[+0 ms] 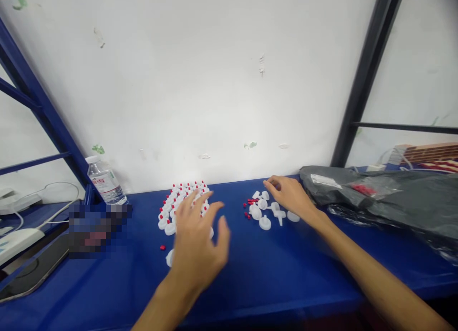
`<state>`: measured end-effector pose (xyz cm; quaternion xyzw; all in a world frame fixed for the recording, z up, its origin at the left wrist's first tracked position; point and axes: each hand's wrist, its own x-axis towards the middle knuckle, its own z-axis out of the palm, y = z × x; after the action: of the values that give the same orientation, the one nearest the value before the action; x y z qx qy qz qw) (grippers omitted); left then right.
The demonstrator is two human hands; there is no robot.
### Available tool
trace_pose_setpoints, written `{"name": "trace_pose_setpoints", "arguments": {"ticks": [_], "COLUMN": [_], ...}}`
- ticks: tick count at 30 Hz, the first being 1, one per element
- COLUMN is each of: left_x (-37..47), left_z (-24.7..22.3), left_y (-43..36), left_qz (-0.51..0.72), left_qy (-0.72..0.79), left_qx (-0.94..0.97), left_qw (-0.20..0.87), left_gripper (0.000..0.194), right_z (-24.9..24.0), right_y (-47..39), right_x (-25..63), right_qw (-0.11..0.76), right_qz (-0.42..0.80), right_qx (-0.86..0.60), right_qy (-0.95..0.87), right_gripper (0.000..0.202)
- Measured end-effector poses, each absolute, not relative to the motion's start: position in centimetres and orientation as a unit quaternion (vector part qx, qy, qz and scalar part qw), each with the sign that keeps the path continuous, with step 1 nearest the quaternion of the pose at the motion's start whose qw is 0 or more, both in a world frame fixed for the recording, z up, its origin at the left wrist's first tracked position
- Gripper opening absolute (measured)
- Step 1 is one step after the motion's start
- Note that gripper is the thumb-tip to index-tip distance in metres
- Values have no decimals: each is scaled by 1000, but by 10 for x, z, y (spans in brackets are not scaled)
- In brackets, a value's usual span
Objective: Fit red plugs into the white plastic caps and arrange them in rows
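My left hand (202, 240) has its fingers spread and holds nothing visible. It hovers in front of closely set white plastic spout caps (168, 227) with red tips, hiding some of them. Beside its wrist, a white cap (169, 258) is partly covered, and a loose red tip (162, 248) lies on the blue table. My right hand (288, 192) is over the right edge of a loose group of white spout caps (265, 222). Its fingers are curled together; whether anything small is between them is hidden. Several small red tips (252, 201) lie left of that group.
A water bottle (106, 181) stands at the back left, near a dark phone-like slab (36, 269). Grey plastic bags (393, 202) cover the table's right side, with a clear packet of red pieces (365, 189) on top. A white wall (229, 83) rises behind.
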<state>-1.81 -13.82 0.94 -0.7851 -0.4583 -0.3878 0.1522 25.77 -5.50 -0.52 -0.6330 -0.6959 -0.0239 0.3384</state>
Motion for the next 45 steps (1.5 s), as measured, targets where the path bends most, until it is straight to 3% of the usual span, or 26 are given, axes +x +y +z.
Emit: {"name": "trace_pose_setpoints", "arguments": {"ticks": [6, 10, 15, 23, 28, 32, 40, 45], "left_x": [-145, -126, -79, -74, -76, -81, -81, -77], "left_z": [-30, -24, -20, -21, -17, -18, -16, -14], "left_y": [-132, -123, -96, -64, -54, -47, -46, -42], "left_qz": [-310, -270, -142, -132, -144, -134, -98, -113], "left_qy": [-592, -576, -590, -535, -496, -490, -483, -498], "left_qx": [-736, -769, -790, -824, -852, -860, -867, -859], "left_qw": [104, 63, 90, 134, 89, 39, 74, 32], "left_gripper": [44, 51, 80, 60, 43, 43, 43, 51], "right_z": [-3, -6, -8, -10, -8, -8, -10, -9], "right_y": [-60, -59, -58, -59, -60, -61, -59, -60], "right_x": [252, 253, 251, 246, 246, 246, 246, 246], "right_qw": [352, 355, 349, 347, 346, 342, 336, 330], "right_qz": [-1, -4, -10, 6, 10, 11, 5, -1], "right_qx": [-615, -607, -597, -591, -594, -593, -599, -605], "right_qy": [-705, -711, -722, -728, -727, -728, -727, -725], "right_gripper": [30, 29, 29, 27, 28, 29, 29, 29]}}
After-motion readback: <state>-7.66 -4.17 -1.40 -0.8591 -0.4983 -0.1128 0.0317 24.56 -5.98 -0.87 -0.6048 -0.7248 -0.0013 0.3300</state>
